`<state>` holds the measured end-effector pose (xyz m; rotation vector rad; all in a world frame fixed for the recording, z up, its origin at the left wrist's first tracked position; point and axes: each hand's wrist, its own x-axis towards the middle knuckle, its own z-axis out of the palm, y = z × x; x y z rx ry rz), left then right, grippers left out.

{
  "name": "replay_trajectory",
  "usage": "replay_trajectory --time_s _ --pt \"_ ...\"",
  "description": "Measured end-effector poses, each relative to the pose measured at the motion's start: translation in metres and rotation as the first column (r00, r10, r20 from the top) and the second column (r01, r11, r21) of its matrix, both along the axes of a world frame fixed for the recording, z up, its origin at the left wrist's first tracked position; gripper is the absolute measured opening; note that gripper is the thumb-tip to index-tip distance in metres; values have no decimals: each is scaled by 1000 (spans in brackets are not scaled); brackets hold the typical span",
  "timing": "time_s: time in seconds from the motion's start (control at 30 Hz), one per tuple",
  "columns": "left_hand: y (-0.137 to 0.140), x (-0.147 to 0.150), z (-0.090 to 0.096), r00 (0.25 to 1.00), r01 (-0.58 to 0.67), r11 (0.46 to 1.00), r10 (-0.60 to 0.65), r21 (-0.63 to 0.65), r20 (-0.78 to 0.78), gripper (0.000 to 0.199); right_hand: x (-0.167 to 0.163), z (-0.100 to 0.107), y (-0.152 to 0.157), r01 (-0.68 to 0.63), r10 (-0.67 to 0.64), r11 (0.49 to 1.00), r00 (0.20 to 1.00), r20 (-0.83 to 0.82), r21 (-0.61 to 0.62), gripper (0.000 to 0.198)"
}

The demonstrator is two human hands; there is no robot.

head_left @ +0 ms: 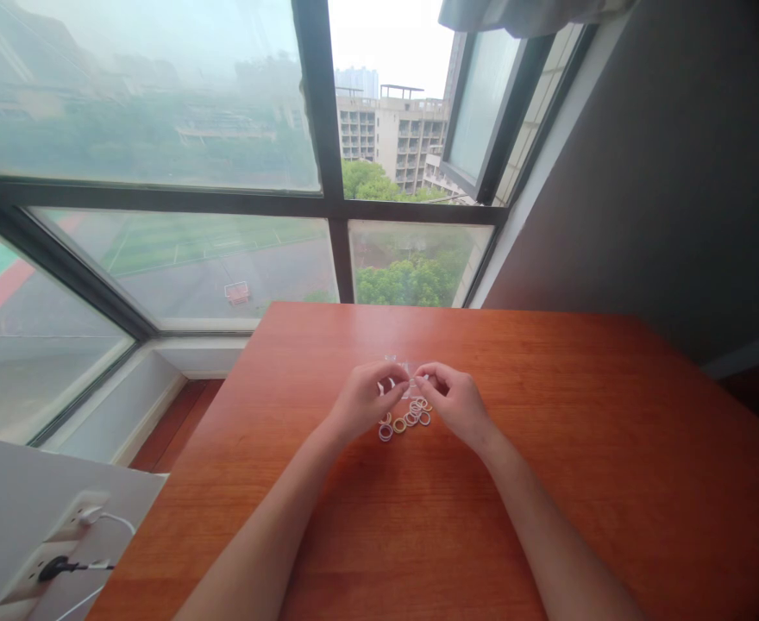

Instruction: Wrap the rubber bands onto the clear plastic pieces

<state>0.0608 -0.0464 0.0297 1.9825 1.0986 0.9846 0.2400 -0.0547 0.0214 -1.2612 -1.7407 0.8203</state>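
My left hand [372,395] and my right hand [452,398] meet above the middle of the table, fingertips pinched and nearly touching. Whatever thin or tiny thing lies between the fingertips is too small to make out. Just below and between the hands lies a loose cluster of small rings [411,418], pale white, purple and yellowish, several of them overlapping. One pale purple ring [385,433] sits at the near left of the cluster, beside a yellowish ring [399,425]. Behind the fingertips is a clear plastic piece [407,368], partly hidden by the hands.
The reddish-brown wooden table [548,483] stretches wide on both sides. Beyond its far edge stands a dark-framed window [334,207], one pane swung open at right. Power sockets [49,561] with plugged-in cables are on the low wall at lower left. A grey wall [644,190] rises at right.
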Motion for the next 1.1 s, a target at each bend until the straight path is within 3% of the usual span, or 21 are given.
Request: replay_trajectory --time_s 0.2,0.4,0.5,0.8,1.1 --pt "4 -5 -4 998 -61 998 62 35 -12 8 2 4 -1 11 -11 1000 1000 15 3 21" --pt "18 -24 -18 950 -303 947 308 107 -40 11 9 5 2 29 -29 1000 998 57 1 19" --pt "23 -30 -23 931 -352 928 361 117 -60 11 12 5 3 15 -14 1000 995 103 -4 17" --pt "24 -31 -27 933 -342 930 353 132 -73 12 22 6 5 -52 62 998 966 253 -45 16" --pt "22 -32 -23 936 -332 934 343 131 -72 12 31 9 -3 -208 265 961 881 393 -182 17"
